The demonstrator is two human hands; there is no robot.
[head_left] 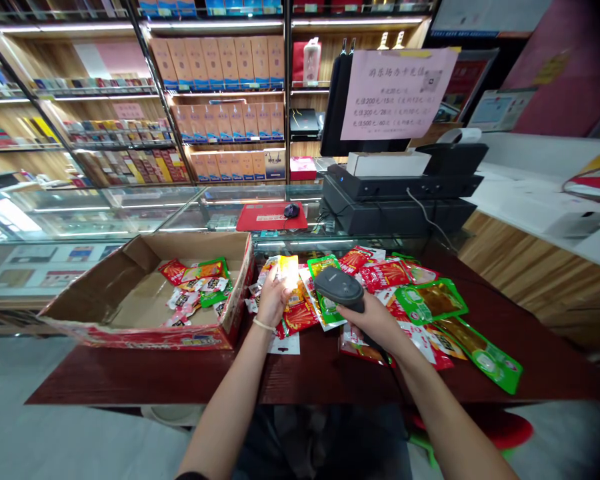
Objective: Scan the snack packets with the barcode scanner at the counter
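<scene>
My left hand [274, 299] is closed on a small yellow snack packet [289, 268], whose face glares bright under the light. In my right hand [373, 320] is a dark grey barcode scanner [337, 285], its head turned left toward the packet. Beneath and around both hands lies a loose pile of snack packets, among them red ones [384, 273] and green ones [433, 300]. To the left stands an open cardboard box [145, 337] with several snack packets [203, 283] inside.
Behind the dark red table [180, 380] runs a glass counter with a red mat [260, 217] and a mouse [291, 211]. A monitor with a pink sign [397, 97] stands above a black cash drawer [400, 215]. Shelves of boxed goods [220, 60] line the back.
</scene>
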